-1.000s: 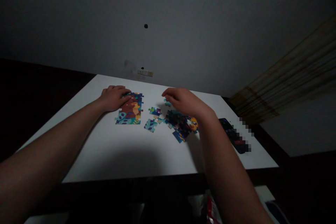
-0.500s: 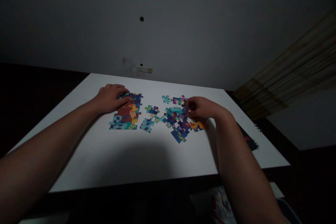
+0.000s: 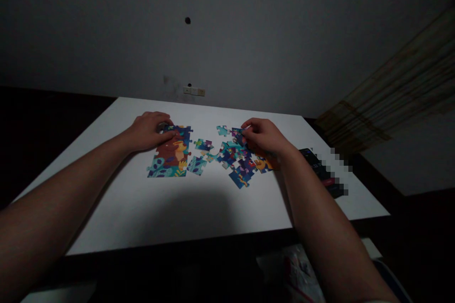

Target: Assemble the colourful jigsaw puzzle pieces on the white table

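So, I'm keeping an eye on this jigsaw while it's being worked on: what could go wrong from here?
The left hand rests on the joined jigsaw section, so a slip could drag it and part its pieces. The right hand works over the overlapping loose pieces, where moving one may well shift its neighbours. The light is dim, so the dark blue pieces could be hard to tell apart and might get mismatched.

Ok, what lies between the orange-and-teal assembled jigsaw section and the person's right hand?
In the head view, loose teal and navy jigsaw pieces lie there.
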`<state>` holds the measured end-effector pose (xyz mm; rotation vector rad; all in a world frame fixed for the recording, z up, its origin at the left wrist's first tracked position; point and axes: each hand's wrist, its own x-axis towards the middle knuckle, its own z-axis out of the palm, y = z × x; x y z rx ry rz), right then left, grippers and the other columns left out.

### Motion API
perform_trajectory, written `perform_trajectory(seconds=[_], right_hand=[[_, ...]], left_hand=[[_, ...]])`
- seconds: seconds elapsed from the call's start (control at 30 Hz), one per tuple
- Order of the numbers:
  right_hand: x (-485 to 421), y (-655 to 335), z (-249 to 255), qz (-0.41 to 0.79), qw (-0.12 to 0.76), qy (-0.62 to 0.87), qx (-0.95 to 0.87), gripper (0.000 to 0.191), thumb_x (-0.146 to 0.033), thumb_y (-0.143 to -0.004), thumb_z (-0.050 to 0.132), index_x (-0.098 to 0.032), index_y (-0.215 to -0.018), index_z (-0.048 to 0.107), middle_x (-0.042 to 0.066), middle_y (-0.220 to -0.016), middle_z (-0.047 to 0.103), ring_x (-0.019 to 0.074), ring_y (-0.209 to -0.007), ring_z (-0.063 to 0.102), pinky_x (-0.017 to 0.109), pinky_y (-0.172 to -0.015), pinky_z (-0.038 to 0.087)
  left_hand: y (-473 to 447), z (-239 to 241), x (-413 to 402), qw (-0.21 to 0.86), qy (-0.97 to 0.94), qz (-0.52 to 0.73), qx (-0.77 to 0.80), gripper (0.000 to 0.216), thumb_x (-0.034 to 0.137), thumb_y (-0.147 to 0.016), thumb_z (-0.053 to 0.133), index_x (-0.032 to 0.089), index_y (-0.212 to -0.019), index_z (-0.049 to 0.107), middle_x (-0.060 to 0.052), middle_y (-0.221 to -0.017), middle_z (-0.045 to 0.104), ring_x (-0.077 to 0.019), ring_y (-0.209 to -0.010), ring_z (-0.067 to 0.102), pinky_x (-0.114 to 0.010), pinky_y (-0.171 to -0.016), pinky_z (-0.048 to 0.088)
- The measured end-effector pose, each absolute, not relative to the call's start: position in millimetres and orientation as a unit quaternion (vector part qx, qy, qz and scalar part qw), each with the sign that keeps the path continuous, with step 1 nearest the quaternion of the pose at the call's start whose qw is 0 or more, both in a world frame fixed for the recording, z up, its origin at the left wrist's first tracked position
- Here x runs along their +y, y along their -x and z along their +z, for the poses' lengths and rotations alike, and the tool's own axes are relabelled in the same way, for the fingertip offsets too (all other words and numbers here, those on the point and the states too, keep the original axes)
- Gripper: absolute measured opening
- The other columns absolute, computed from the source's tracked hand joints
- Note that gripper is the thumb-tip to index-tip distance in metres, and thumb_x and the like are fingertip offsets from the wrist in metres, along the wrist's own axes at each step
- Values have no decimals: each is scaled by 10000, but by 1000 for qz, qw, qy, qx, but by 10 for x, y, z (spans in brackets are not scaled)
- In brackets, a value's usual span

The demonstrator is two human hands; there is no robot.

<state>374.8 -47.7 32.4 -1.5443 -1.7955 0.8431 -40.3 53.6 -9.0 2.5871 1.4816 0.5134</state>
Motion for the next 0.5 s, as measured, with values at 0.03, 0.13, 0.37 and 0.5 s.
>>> perform_trajectory(seconds=[0.03, 0.13, 0.37, 0.5], right_hand=[[-463, -3710, 294, 318, 310, 578, -685, 168, -335, -908, 767, -235, -1044, 770, 75, -850, 775, 246, -768, 713, 338, -649, 556], [-427, -3610, 213, 321, 320, 563, -691, 184, -324, -928, 721, -252, -1081, 793, 60, -863, 780, 238, -760, 709, 340, -652, 538], [-451, -3451, 197, 363, 353, 544, -670, 136, -326, -873, 785, -267, -995, 787, 52, -852, 776, 234, -776, 723, 362, -691, 568], [-471, -3322, 262, 344, 359, 532, -685, 160, -386, -902, 794, -274, -1017, 804, 67, -967, 805, 239, -845, 737, 401, -771, 610]], left_hand=[[401, -95, 532, 60, -854, 174, 486, 620, 743, -842, 616, 260, -1177, 812, -101, -1436, 731, -398, -1359, 627, -519, -1185, 432], [387, -94, 507, 70, -859, 182, 474, 597, 753, -832, 655, 261, -1125, 825, -106, -1457, 721, -407, -1369, 617, -543, -1185, 432], [338, -25, 427, 93, -862, 233, 440, 454, 604, -936, 592, 235, -1047, 833, -114, -1321, 779, -371, -1294, 655, -557, -1175, 448], [299, 46, 341, 121, -859, 273, 417, 392, 479, -927, 613, 210, -1112, 828, -120, -1187, 805, -344, -1206, 693, -503, -1120, 496]])
